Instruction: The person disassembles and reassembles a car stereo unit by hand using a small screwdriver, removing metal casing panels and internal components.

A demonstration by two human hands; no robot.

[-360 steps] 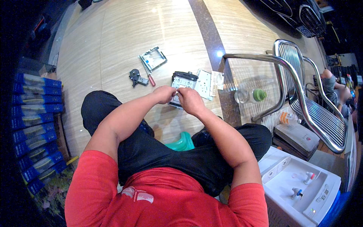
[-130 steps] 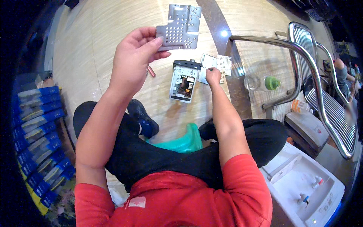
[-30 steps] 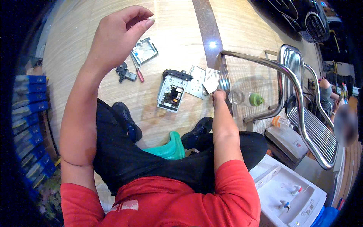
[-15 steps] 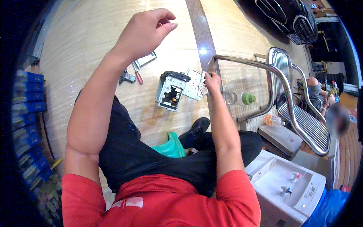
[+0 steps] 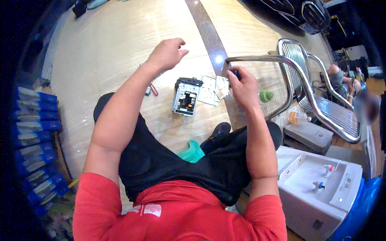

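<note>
Left hand (image 5: 171, 53): released, fingers parted. Right hand (image 5: 245, 88): grip cannot be determined. Opened car stereo (image 5: 187, 98) beside perforated metal plate (image 5: 206, 90), near dark floor strip's (image 5: 210, 43) left edge.

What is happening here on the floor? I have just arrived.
A person in a red shirt has both bare hands over the floor. The left hand is raised, loosely open and apparently empty. The right hand is near the pale flat pieces; something small and dark shows there, too unclear to name. Neither hand touches the open metal unit, whose inner parts are exposed. A red-handled screwdriver lies to its left.
</note>
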